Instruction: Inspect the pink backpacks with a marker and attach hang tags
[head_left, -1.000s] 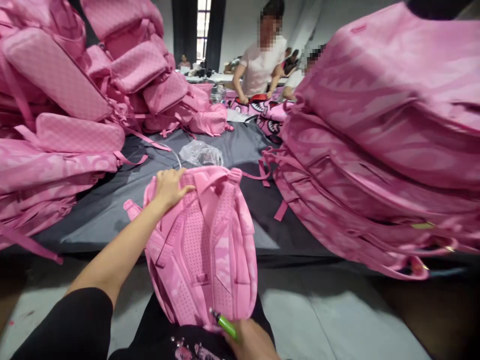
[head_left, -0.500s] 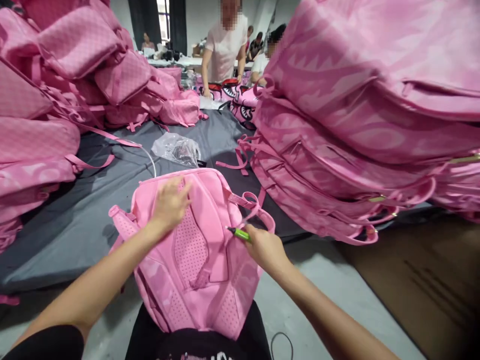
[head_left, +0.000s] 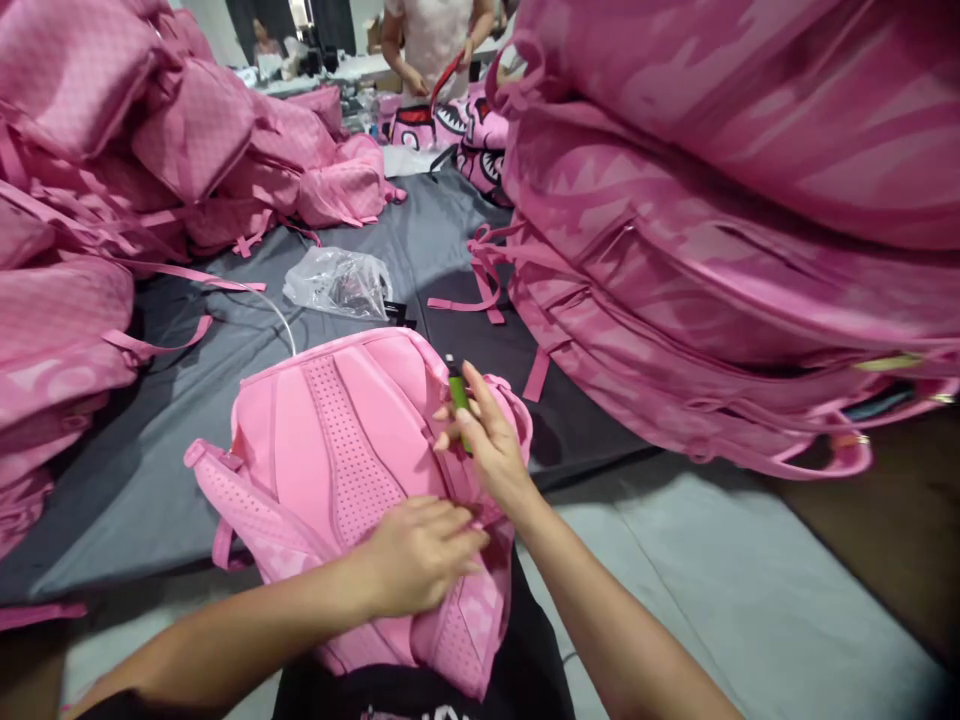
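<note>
A pink backpack (head_left: 292, 430) leans from my lap against the table edge, its padded back panel and straps facing up. My right hand (head_left: 487, 435) holds a small green tool (head_left: 459, 395) with a pale tip, pointing up, above the bag's right side. Lower down, my left hand (head_left: 424, 555) lies over the lower right part of the back panel by a shoulder strap. Its fingers are bent and a little blurred; whether they grip the strap cannot be made out.
Pink backpacks are piled at the left (head_left: 195, 130) and stacked high at the right (head_left: 675, 260). A clear plastic bag (head_left: 337, 282) lies on the grey table cover (head_left: 442, 240). Across the table a person (head_left: 431, 45) handles shark-print bags.
My left hand has moved down and right from the bag's upper part. My right hand has gone up, turning the green tool upright. The view has shifted, and the person opposite lifts something red.
</note>
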